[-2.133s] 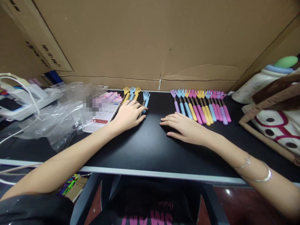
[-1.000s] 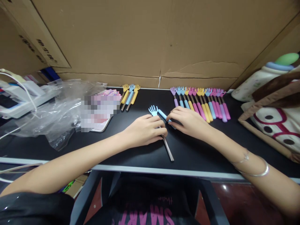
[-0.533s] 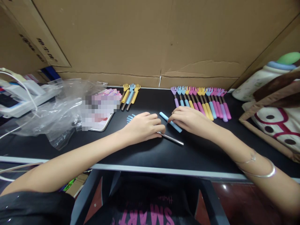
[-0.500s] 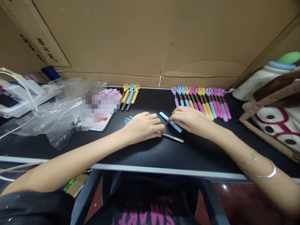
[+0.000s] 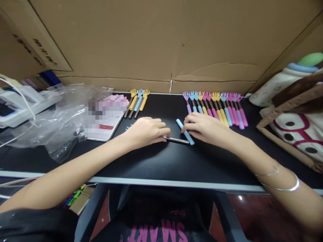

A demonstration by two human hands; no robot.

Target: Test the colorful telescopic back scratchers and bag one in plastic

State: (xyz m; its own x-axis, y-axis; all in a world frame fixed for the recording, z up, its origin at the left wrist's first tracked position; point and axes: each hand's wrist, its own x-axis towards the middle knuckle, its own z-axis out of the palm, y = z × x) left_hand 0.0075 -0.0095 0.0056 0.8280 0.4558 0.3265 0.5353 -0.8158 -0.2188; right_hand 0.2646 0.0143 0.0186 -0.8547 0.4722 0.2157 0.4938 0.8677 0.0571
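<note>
Curled over a metal rod, the left hand grasps it near the middle, fingers bent down so that the palm hides most of the near part; only a bit of the blue claw head peeks out past the knuckle side, toward the phone. On the other side, the right hand has its fingertips on a blue handle, seemingly in a light pinch (where the thumb meets it is hard to tell). Both pieces lie low over the black table, between the hands: the rod points rightward out of the left fingers, its bare tip just beside the lower end of the handle, though whether they touch cannot be told. The handle slants across, upper end leaning left, mostly to the left of the right hand's fingers. I would expect the rod to be light, stiff and rather slick, best held around its shaft and away from the thin claw tines, which look the easiest part to bend. The handle looks light and smooth, perhaps slightly soft, and a pinch around its middle should steady it without letting it roll.
</note>
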